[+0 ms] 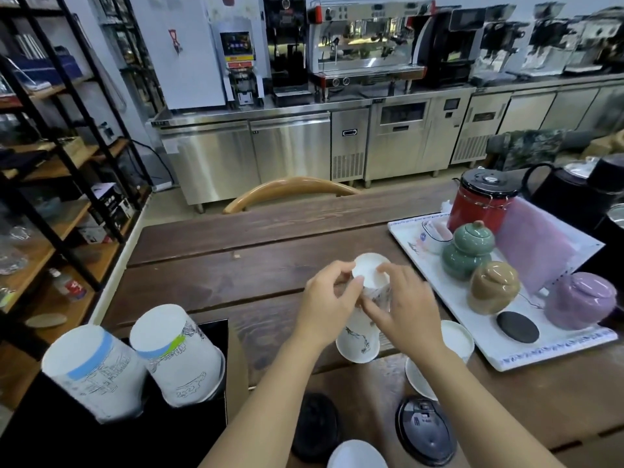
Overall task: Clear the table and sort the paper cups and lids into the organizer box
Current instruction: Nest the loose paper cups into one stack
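Both hands, left point(326, 300) and right point(403, 307), grip stacked cups point(366, 309) above the worktop point(236, 265); next probably carrying them to the box point(209, 329).

There are two cup stacks point(94, 369) in the black box point(206, 327), two black lids point(426, 430) on the table point(236, 238), three lidded ceramic jars point(494, 288) on the white tray point(479, 346)

White cups point(363, 319) w/ black drawings; black lids point(426, 430); dk brown table point(236, 265).
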`<state>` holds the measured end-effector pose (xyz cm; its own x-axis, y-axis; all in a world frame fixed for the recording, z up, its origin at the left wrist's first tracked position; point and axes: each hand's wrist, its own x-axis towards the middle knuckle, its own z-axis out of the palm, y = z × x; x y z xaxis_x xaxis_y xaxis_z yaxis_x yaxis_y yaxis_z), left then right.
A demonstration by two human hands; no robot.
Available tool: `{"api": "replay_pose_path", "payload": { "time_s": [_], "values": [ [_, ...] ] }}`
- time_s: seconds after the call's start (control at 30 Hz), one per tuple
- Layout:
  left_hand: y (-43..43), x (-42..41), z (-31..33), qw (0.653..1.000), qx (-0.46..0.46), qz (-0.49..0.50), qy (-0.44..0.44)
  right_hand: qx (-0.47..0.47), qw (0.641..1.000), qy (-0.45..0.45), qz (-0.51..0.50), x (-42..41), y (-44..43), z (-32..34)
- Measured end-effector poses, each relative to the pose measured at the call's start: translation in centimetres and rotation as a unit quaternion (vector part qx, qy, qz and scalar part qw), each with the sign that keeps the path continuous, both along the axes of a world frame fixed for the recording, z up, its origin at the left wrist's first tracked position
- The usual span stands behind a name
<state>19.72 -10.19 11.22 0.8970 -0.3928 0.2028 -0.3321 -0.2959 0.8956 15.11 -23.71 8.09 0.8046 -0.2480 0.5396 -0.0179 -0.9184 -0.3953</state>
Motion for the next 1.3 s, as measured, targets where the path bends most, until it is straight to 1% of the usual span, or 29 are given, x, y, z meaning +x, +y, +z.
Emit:
{"api": "replay_pose_path", "payload": {
  "time_s": [0.07, 0.13, 0.17, 0.23, 0.33, 0.37, 0.43, 0.57, 0.63, 0.7, 0.8, 0.93, 1.03, 1.1, 1.17, 1.3],
  "values": [
    [-0.1, 0.5, -2.0, 0.995, 0.088, -0.011, 0.044, 0.004, 0.994, 0.105, 0.008, 0.2, -0.5, -2.0],
    [0.2, 0.5, -3.6, 0.976, 0.197, -0.053, 0.082, -0.003, 0.977, 0.21, 0.029, 0.1, -0.7, -3.6],
    [0.2, 0.4, -4.3, 0.965, 0.232, -0.071, 0.097, -0.001, 0.969, 0.244, 0.042, 0.2, -0.8, -4.3],
    [0.2, 0.6, -4.7, 0.96, 0.249, -0.074, 0.102, 0.024, 0.963, 0.265, 0.044, 0.4, -0.8, -4.8],
    [-0.3, 1.3, -4.2, 0.966, 0.244, -0.046, 0.077, 0.076, 0.964, 0.253, 0.025, 1.1, -0.5, -4.8],
    [-0.6, 1.5, -4.1, 0.968, 0.234, -0.038, 0.086, 0.106, 0.961, 0.256, 0.025, 1.3, -0.3, -4.9],
    [-1.0, 1.7, -4.2, 0.972, 0.196, -0.017, 0.13, 0.169, 0.953, 0.25, 0.027, 1.7, 0.2, -5.1],
    [-1.0, 1.6, -5.7, 0.972, 0.125, -0.003, 0.199, 0.242, 0.946, 0.214, 0.033, 1.9, 0.5, -5.9],
    [-0.7, 1.6, -6.1, 0.972, 0.101, -0.004, 0.213, 0.258, 0.943, 0.206, 0.046, 1.9, 0.3, -5.9],
    [-0.5, 1.6, -5.9, 0.973, 0.082, -0.007, 0.216, 0.25, 0.945, 0.202, 0.066, 1.8, 0.0, -5.4],
    [-0.3, 1.4, -4.6, 0.982, 0.027, -0.018, 0.189, 0.238, 0.951, 0.183, 0.079, 1.9, -0.3, -3.6],
    [-0.6, 0.5, -1.3, 0.991, -0.064, -0.008, 0.113, 0.21, 0.966, 0.126, 0.084, 1.7, -0.6, 1.0],
    [-1.4, -0.4, 1.3, 0.991, -0.107, -0.017, 0.073, 0.214, 0.969, 0.085, 0.095, 0.7, -1.2, 4.4],
    [-2.1, -1.4, 2.9, 0.988, -0.142, -0.034, 0.05, 0.2, 0.974, 0.053, 0.091, -0.5, -1.8, 6.3],
    [-2.9, -2.5, 4.0, 0.985, -0.163, -0.055, 0.03, 0.189, 0.978, 0.022, 0.088, -1.7, -2.5, 7.7],
    [-4.8, -4.2, 5.2, 0.979, -0.178, -0.101, 0.015, 0.174, 0.982, -0.009, 0.074, -3.8, -4.6, 9.0]
  ]
}}
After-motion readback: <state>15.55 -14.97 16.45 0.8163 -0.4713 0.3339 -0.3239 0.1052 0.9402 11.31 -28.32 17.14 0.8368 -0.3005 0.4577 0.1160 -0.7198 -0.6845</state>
